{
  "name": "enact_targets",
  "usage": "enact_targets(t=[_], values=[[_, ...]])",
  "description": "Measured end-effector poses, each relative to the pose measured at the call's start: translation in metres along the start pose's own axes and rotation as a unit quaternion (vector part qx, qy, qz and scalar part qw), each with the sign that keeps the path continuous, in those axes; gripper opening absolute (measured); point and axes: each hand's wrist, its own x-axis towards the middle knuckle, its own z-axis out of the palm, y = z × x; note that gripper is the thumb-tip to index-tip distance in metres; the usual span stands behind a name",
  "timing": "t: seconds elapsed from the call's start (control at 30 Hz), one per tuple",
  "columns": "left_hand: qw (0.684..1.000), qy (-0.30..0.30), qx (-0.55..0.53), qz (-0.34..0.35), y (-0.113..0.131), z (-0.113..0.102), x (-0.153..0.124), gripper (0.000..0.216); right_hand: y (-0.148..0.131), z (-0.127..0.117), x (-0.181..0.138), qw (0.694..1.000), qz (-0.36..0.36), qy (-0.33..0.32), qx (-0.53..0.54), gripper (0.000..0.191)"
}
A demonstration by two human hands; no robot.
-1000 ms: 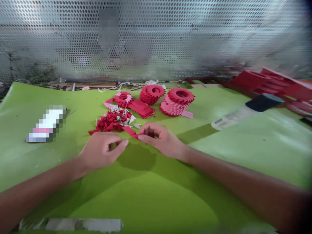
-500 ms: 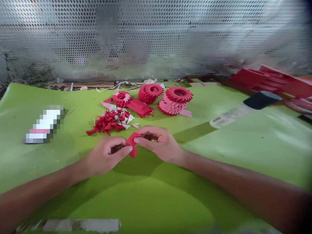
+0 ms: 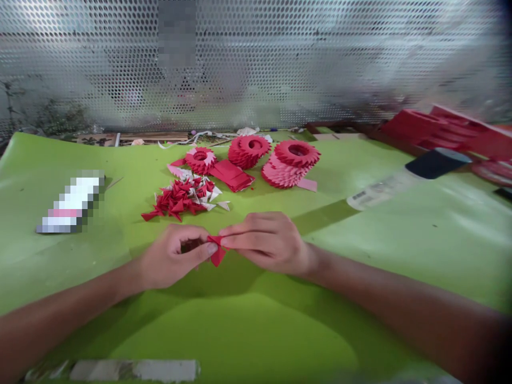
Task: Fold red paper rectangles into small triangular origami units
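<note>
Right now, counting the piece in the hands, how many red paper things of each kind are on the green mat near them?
Red ring stacks: 3
Loose triangle pile: 1
Flat sheet stack: 1
Held folded piece, between left hand and right hand: 1
Total: 6

Perforated metal wall point(image 3: 320, 64), green table covering point(image 3: 248, 330)

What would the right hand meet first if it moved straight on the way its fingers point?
Likely the left hand, which meets the right hand at the red paper piece.
</note>
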Motion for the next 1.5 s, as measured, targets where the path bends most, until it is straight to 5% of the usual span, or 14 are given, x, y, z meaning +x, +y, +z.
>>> enact_targets(t=[0.13, 0.5, 0.63, 0.77, 0.87, 1.07, 1.5], values=[[1.0, -0.007, 0.01, 0.005, -0.003, -0.001, 0.0, 0.037, 0.002, 0.0, -0.004, 0.997, -0.05, 0.008, -0.05, 0.013], [0.989, 0.045, 0.123, 0.074, -0.002, 0.002, 0.003, 0.045, 0.001, -0.001, -0.002, 0.998, -0.043, -0.018, -0.043, 0.014], [0.982, 0.068, 0.137, 0.106, -0.005, 0.002, 0.004, 0.041, 0.002, 0.003, -0.003, 0.991, 0.082, -0.026, 0.102, 0.024], [0.979, 0.073, 0.147, 0.12, -0.005, 0.003, 0.006, 0.037, -0.003, 0.004, 0.004, 0.93, 0.275, -0.099, 0.223, 0.028], [0.973, 0.09, 0.168, 0.133, -0.005, 0.005, 0.007, 0.035, -0.009, 0.005, 0.009, 0.895, 0.342, -0.141, 0.249, 0.031], [0.969, 0.092, 0.178, 0.148, -0.002, 0.005, 0.008, 0.033, -0.011, 0.006, 0.01, 0.858, 0.397, -0.149, 0.289, 0.027], [0.967, 0.103, 0.156, 0.176, 0.001, -0.002, 0.008, 0.03, -0.002, 0.003, 0.008, 0.867, 0.391, -0.144, 0.274, 0.026]])
